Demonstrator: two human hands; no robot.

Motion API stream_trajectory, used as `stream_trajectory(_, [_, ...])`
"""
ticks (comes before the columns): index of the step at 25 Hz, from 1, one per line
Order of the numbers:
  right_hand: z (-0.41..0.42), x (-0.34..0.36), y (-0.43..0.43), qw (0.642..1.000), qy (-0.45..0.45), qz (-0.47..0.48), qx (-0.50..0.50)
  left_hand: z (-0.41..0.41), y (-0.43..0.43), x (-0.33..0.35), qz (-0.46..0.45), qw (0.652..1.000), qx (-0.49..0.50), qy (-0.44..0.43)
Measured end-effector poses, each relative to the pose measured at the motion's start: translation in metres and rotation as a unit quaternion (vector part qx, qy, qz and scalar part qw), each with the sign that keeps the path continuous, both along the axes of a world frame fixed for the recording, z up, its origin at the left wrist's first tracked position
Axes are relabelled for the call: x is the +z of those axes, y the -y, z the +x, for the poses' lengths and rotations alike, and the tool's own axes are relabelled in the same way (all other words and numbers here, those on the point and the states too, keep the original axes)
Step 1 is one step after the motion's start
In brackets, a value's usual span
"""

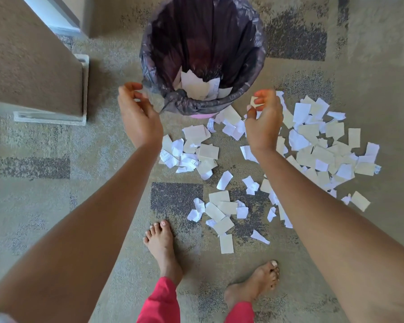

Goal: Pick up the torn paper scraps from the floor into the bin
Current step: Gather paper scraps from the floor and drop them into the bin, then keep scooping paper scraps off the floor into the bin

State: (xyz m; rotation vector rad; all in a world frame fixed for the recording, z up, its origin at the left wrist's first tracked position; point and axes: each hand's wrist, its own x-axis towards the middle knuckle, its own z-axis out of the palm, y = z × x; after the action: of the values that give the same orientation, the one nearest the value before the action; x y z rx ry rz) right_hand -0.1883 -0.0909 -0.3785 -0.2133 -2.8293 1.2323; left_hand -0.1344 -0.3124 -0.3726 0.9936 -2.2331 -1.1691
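Note:
A bin [240, 94] lined with a dark plastic bag stands on the carpet ahead of me, with several paper scraps [196, 86] lying at its bottom. Many white and cream torn scraps [317, 145] are spread over the floor to the right of the bin and in front of my feet. My left hand [138, 115] hovers at the bin's near-left rim, fingers apart and holding nothing. My right hand [264, 120] hangs just right of the rim, fingers curled around a small paper scrap [254, 102].
My two bare feet [161, 248] stand on the patterned carpet near the closest scraps. A brown carpeted block with a white base [49, 117] rises at the left. A wall and pale door frame [56, 17] lie at the far left.

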Motion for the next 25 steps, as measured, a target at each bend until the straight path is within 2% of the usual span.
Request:
stream_trajectory(3, [0.024,-0.042,-0.002,0.995,0.062,0.041,0.067,0.033,0.015,-0.043,-0.019,0.998,-0.001,0.060])
stream_trajectory(6, [0.040,-0.083,0.003,0.972,0.138,0.104,0.162,0.062,0.022,-0.089,-0.042,0.980,-0.074,0.179])
stream_trajectory(8, [0.046,-0.106,0.009,0.948,0.186,0.150,0.210,0.075,0.026,-0.118,-0.027,0.954,-0.149,0.257])
stream_trajectory(11, [0.048,-0.133,0.022,0.911,0.216,0.198,0.291,0.088,0.026,-0.150,-0.061,0.904,-0.254,0.338])
stream_trajectory(16, [0.040,-0.171,0.044,0.818,0.174,0.325,0.442,0.083,0.021,-0.180,-0.106,0.863,-0.286,0.403])
stream_trajectory(20, [0.026,-0.185,0.066,0.736,0.154,0.399,0.525,0.068,0.019,-0.201,-0.105,0.837,-0.313,0.437])
stream_trajectory(25, [0.010,-0.188,0.096,0.672,0.162,0.435,0.577,0.062,0.014,-0.218,-0.116,0.828,-0.322,0.444])
